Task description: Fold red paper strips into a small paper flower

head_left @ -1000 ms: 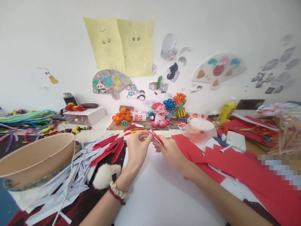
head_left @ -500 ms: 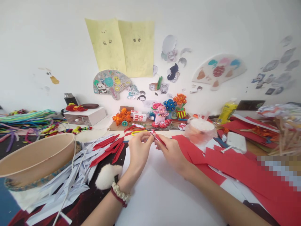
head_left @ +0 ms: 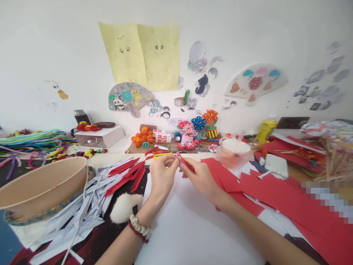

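Both my hands meet over the top of a large white sheet. Between them is a small red-and-white folded paper piece, partly covered by my fingers. My left hand pinches its left side with thumb and fingertips. From the other side my right hand is closed on it, with a red strip end showing along the thumb. Folded red paper strips lie left of my left hand, beside a heap of folded white paper strips. Yellow-handled scissors rest just behind my left fingers.
A beige basin stands at left, with a white cable running past it. Red paper sheets spread at right. Behind are a plastic-wrapped cup, craft flowers, a yellow bottle and a white fluffy item.
My fingers have shifted slightly around the red-and-white paper piece, which stays pinched between both hands. The whole view has drifted a little; other things lie as before.
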`<state>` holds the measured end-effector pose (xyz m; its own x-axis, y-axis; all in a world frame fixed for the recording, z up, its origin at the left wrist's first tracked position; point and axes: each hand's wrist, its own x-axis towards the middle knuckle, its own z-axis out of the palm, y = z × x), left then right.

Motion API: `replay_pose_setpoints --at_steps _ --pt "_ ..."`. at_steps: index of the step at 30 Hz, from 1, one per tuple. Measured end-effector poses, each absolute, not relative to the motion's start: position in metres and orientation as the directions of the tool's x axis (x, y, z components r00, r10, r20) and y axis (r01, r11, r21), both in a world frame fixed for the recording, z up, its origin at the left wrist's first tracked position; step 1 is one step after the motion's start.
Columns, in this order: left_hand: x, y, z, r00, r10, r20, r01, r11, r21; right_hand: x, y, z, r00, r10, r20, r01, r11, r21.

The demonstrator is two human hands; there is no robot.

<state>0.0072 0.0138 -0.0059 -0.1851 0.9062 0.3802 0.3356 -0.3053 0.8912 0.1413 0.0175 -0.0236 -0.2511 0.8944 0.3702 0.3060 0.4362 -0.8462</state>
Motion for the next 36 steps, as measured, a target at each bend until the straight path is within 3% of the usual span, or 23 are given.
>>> replay_pose_setpoints --at_steps 2,5,9,20,30,36 --pt "0.004 0.017 -0.008 -0.174 0.904 0.39 0.292 -0.331 0.897 0.146 0.02 -0.019 -0.344 0.901 0.262 0.156 0.331 -0.931" --pt "-0.001 0.022 -0.008 -0.11 0.917 0.384 0.196 -0.359 0.913 0.155 0.023 -0.013 -0.55 0.834 0.048 -0.027 0.04 -0.999" --pt "-0.004 0.024 -0.004 -0.038 0.944 0.328 0.059 -0.326 0.944 0.165 0.025 -0.014 -0.693 0.72 -0.019 -0.168 -0.187 -0.968" --pt "-0.005 0.019 0.006 0.062 0.96 0.275 -0.073 -0.27 0.96 0.169 0.027 -0.016 -0.773 0.634 0.035 -0.298 -0.313 -0.902" --pt "-0.01 0.021 0.007 0.128 0.947 0.296 0.07 -0.306 0.949 0.175 0.034 -0.023 -0.811 0.582 0.056 -0.229 -0.228 -0.947" --pt "-0.011 0.02 0.007 0.166 0.947 0.274 -0.023 -0.274 0.962 0.173 0.031 -0.022 -0.793 0.607 0.041 -0.246 -0.258 -0.934"
